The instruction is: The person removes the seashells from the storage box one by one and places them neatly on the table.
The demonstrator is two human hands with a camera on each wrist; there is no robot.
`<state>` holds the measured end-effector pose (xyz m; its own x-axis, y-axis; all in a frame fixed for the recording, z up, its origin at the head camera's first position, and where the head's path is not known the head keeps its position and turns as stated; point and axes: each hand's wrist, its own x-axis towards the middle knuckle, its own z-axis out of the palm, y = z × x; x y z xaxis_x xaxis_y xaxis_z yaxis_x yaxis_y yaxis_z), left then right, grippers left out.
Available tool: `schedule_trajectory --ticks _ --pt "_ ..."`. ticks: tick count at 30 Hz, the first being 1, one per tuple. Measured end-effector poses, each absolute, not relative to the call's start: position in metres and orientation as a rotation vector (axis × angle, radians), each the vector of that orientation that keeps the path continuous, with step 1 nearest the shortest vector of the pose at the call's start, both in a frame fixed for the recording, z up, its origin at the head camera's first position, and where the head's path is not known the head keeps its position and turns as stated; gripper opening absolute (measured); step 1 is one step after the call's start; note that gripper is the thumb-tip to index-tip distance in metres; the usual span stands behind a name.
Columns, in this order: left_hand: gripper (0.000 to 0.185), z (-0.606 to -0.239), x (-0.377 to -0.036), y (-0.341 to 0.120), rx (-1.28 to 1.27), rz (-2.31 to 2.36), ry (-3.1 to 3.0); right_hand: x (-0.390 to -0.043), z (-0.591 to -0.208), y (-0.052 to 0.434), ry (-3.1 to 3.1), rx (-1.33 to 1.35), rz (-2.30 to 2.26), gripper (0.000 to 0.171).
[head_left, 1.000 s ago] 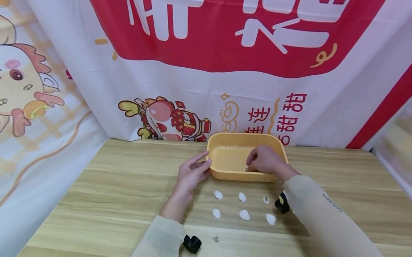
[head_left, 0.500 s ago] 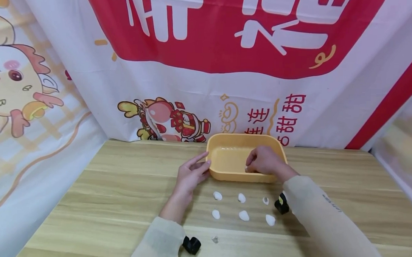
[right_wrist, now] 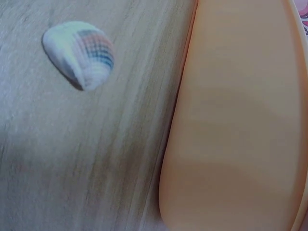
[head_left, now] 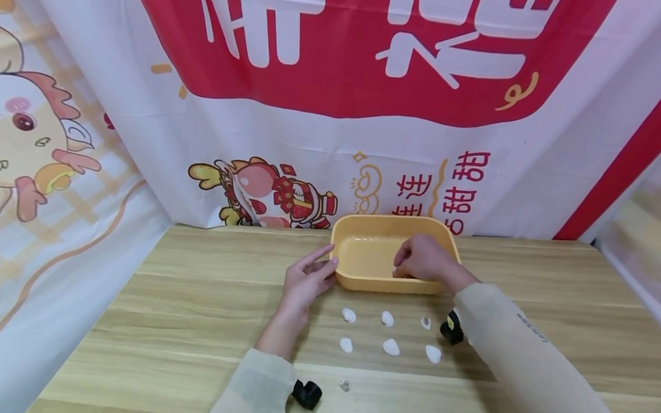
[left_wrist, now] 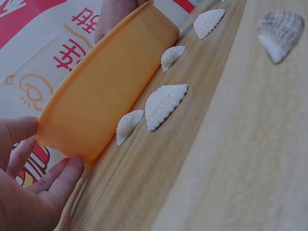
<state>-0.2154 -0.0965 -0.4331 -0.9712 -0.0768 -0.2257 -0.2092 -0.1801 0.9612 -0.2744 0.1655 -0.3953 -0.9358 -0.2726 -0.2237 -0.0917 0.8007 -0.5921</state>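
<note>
In the head view a yellow plastic box (head_left: 360, 284) stands at the back of the table. My left hand (head_left: 301, 287) touches its left end from outside, with fingers fairly straight; the left wrist view shows fingertips (left_wrist: 73, 166) against the outer wall. My right hand (head_left: 424, 258) reaches into the box, fingers curled and pinching a small white seashell (head_left: 395, 272), mostly hidden by them. Before the box lie two rows of seashells, among them a white ribbed one (left_wrist: 165, 106). The right wrist view shows a shell with dark bands (right_wrist: 79, 55) beside the box wall.
A lone greyish shell (head_left: 345, 385) lies nearer the front, right of the left wrist camera (head_left: 307, 395). The right wrist camera (head_left: 452, 328) is close to the rightmost shells. A printed cloth (head_left: 289, 132) hangs right behind the box, at the table's back edge.
</note>
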Motion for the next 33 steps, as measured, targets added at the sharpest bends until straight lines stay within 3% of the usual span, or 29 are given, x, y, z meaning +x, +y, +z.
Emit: schedule_trajectory --ticks 33 --pt "0.042 -0.4354 -0.2156 -0.0969 -0.329 2.331 1.951 -0.2693 -0.3936 0.1642 2.669 -0.232 -1.015 0.014"
